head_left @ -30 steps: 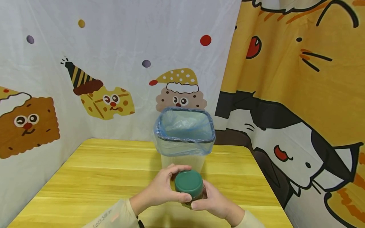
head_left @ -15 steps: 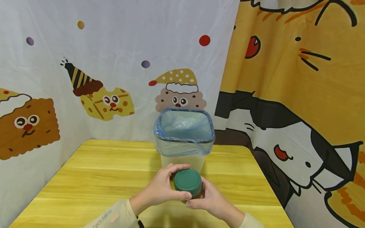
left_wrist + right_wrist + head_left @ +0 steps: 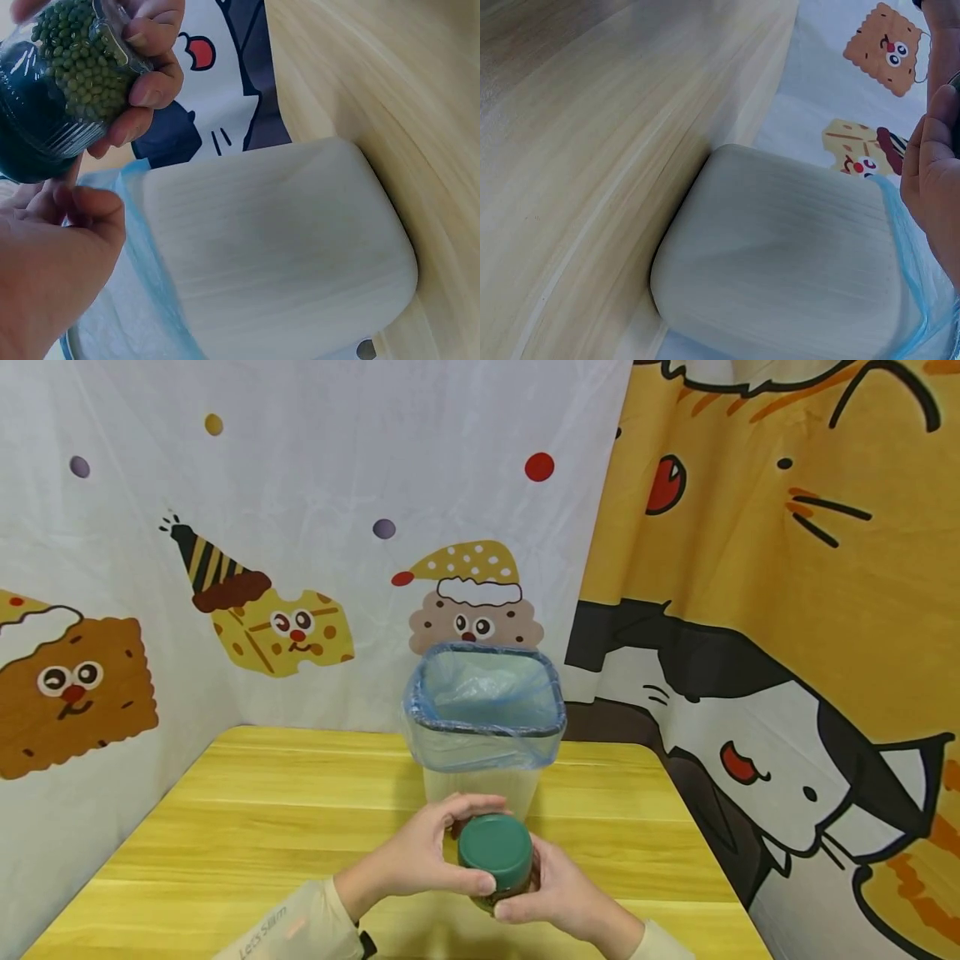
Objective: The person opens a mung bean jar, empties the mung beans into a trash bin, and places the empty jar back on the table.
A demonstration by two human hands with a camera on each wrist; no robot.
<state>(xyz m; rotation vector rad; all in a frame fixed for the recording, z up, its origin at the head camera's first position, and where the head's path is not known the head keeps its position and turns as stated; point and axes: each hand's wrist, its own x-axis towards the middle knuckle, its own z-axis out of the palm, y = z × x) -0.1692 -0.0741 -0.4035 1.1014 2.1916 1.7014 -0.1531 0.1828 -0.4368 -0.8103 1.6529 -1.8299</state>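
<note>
A small clear jar of green beans, likely mung beans, with a dark green lid is held up in front of the bin. My left hand curves round the lid's left side, thumb in front and fingers behind. My right hand grips the jar's body below the lid from the right. In the left wrist view, right-hand fingers wrap the clear body. The lid sits on the jar. In the right wrist view, only part of the right hand shows at the right edge, and most of the jar is hidden.
Behind the hands, a whitish bin stands on the yellow wood-grain table. A blue plastic bag lines it and folds over its rim. Printed cloths hang behind and on the right, close to the table's edges.
The jar and both hands shift slightly up, then back down toward the person. Both hands keep hold of the jar, and the bin stays in place.
</note>
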